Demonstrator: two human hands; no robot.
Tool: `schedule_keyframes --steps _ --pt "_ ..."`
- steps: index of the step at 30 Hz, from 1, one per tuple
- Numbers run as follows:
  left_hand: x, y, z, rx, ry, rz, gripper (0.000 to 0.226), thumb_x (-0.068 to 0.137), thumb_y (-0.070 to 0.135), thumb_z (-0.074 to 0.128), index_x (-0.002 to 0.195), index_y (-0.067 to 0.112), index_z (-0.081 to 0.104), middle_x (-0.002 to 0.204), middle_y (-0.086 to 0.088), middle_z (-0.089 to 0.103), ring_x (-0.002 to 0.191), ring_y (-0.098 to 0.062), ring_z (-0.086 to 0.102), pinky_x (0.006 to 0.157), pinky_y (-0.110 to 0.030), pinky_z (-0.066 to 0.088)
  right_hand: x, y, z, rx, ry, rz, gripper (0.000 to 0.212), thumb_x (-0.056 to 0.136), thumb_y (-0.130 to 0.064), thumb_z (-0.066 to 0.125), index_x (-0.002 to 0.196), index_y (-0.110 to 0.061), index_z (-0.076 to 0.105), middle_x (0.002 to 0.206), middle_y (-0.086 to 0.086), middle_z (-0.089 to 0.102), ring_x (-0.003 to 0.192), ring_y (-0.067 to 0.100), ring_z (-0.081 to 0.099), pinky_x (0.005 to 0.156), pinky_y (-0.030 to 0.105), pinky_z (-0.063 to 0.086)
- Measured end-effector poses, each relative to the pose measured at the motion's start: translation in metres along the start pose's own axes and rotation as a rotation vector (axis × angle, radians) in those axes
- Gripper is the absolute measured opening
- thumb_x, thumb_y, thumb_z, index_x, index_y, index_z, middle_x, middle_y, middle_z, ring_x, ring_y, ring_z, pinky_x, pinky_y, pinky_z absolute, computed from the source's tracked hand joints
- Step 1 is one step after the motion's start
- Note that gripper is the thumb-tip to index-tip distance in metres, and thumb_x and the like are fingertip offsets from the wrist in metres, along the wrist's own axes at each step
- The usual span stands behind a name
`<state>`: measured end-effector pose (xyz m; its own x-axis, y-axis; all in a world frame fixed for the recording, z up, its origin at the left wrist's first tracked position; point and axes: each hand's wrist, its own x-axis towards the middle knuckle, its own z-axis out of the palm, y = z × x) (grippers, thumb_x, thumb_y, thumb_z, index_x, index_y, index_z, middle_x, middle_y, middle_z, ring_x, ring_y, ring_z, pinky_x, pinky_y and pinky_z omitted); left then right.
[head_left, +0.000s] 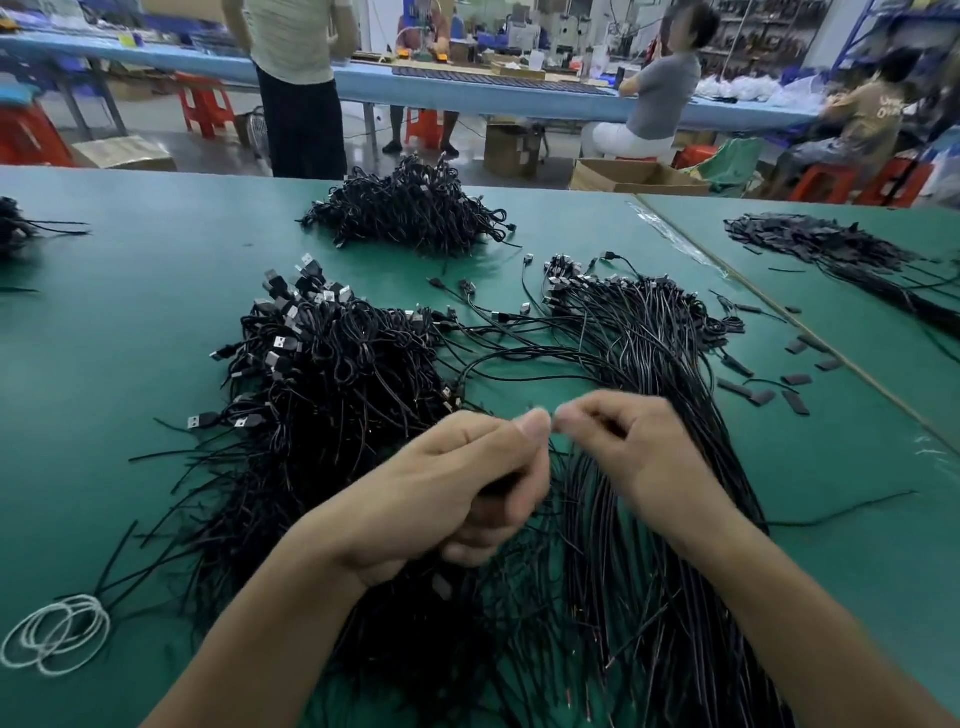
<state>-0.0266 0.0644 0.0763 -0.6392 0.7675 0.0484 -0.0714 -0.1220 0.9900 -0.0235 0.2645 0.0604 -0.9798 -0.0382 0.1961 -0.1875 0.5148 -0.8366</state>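
Both hands are working at the near middle of the green table (104, 322), raised just above the cable stock.

1. The left hand (457, 488) is gripping black cables (496, 488) in its curled fingers; only a short dark length is showing inside the fist.
2. The right hand (639, 452) is curling its fingers, with thumb and forefinger pressing together at the tips. Whether anything is lying between them cannot be told (motion blur).
3. The two thumb tips are nearly touching.

The cables are thin, black and glossy, each carrying a black USB plug with a silver metal shell at one end.

Cable stock on this table, counted:
- One straight fan (649, 364), running under the right hand and forearm, with plugs pointing away.
- One looped heap (332, 364), lying under and to the left of the left hand.
- One far heap (410, 213), well apart, near the far edge.
- One partial heap (10, 223), cut off by the left border.

Small flat black pieces (795, 379) are lying scattered to the right of the fan, roughly nine. White rings (57, 634) are overlapping at the near left; their number cannot be told. A second table (909, 249) is adjoining on the right, carrying one dark pile (831, 244). Four people are occupying the background.
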Motion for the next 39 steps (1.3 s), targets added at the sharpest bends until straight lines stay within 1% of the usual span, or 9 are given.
schedule_keyframes --steps 5,9,12,17,22,26,29,33,39 --pt "0.016 -0.012 0.001 -0.281 0.348 0.271 0.044 0.099 0.037 0.042 0.088 0.010 0.074 0.071 -0.007 0.066 0.068 -0.020 0.068 0.066 -0.029 0.058 -0.017 -0.011 0.008 -0.061 -0.461 -0.036 0.025 0.098 -0.041 0.058 0.075 -0.043 0.067 0.058 -0.007 0.053 0.052 0.020 0.046 0.053 0.041 0.042" --pt "0.022 -0.028 -0.004 0.199 0.608 0.338 0.037 0.099 0.035 0.042 0.100 0.013 0.072 0.089 -0.006 0.075 0.090 -0.019 0.073 0.078 -0.026 0.058 -0.023 -0.024 -0.005 -0.139 -0.426 -0.115 0.019 0.099 -0.040 0.054 0.087 -0.038 0.068 0.064 -0.006 0.061 0.052 0.014 0.051 0.051 0.038 0.044" --pt "0.020 -0.032 0.004 0.519 0.487 0.203 0.046 0.101 0.045 0.039 0.074 0.021 0.068 0.061 0.000 0.068 0.056 -0.015 0.065 0.055 -0.031 0.054 -0.020 -0.030 -0.013 -0.084 -0.216 -0.187 0.018 0.095 -0.043 0.060 0.086 -0.031 0.071 0.071 -0.007 0.068 0.058 0.009 0.058 0.056 0.034 0.050" --pt "0.014 -0.018 0.015 0.103 0.264 0.003 0.061 0.100 0.056 0.034 0.056 0.018 0.054 0.039 0.006 0.035 0.030 -0.007 0.031 0.035 -0.014 0.028 -0.010 -0.030 -0.011 0.134 -0.010 -0.195 0.026 0.078 -0.047 0.070 0.074 -0.021 0.071 0.060 -0.007 0.060 0.055 0.004 0.049 0.053 0.020 0.041" --pt "0.009 -0.005 0.009 -0.451 0.109 0.072 0.047 0.099 0.045 0.043 0.059 0.020 0.046 0.043 0.008 0.036 0.033 -0.004 0.035 0.034 -0.016 0.030 -0.018 -0.022 0.009 0.173 -0.076 -0.080 0.025 0.089 -0.048 0.054 0.074 -0.034 0.070 0.057 -0.008 0.053 0.052 0.013 0.042 0.048 0.036 0.034" --pt "0.014 -0.005 0.006 -0.580 0.263 0.301 0.045 0.097 0.041 0.044 0.074 0.014 0.071 0.070 -0.004 0.068 0.066 -0.016 0.070 0.058 -0.021 0.056 -0.030 -0.019 0.015 -0.040 -0.271 -0.055 0.022 0.101 -0.036 0.052 0.087 -0.037 0.069 0.053 -0.013 0.048 0.047 0.006 0.035 0.045 0.030 0.032" --pt "0.019 -0.017 0.006 -0.171 0.481 0.389 0.044 0.097 0.041 0.043 0.101 0.008 0.073 0.102 -0.013 0.075 0.101 -0.025 0.072 0.083 -0.028 0.058 -0.034 -0.027 0.010 -0.206 -0.396 -0.094 0.022 0.101 -0.034 0.053 0.081 -0.030 0.062 0.062 -0.012 0.054 0.047 0.007 0.040 0.044 0.029 0.035" --pt "0.018 -0.027 0.008 0.587 0.534 0.269 0.039 0.099 0.042 0.041 0.071 0.026 0.064 0.067 0.009 0.065 0.060 -0.005 0.059 0.058 -0.029 0.050 -0.027 -0.039 -0.004 -0.258 -0.185 -0.217 0.020 0.094 -0.039 0.062 0.076 -0.029 0.066 0.077 -0.013 0.062 0.072 0.008 0.060 0.063 0.025 0.047" --pt "0.011 -0.015 0.018 0.158 0.290 0.000 0.065 0.100 0.057 0.034 0.049 0.020 0.049 0.041 0.003 0.045 0.031 -0.012 0.041 0.035 -0.016 0.033 -0.018 -0.035 -0.012 0.101 -0.037 -0.215 0.026 0.076 -0.043 0.076 0.073 -0.019 0.068 0.061 0.001 0.060 0.055 0.007 0.051 0.052 0.026 0.043"
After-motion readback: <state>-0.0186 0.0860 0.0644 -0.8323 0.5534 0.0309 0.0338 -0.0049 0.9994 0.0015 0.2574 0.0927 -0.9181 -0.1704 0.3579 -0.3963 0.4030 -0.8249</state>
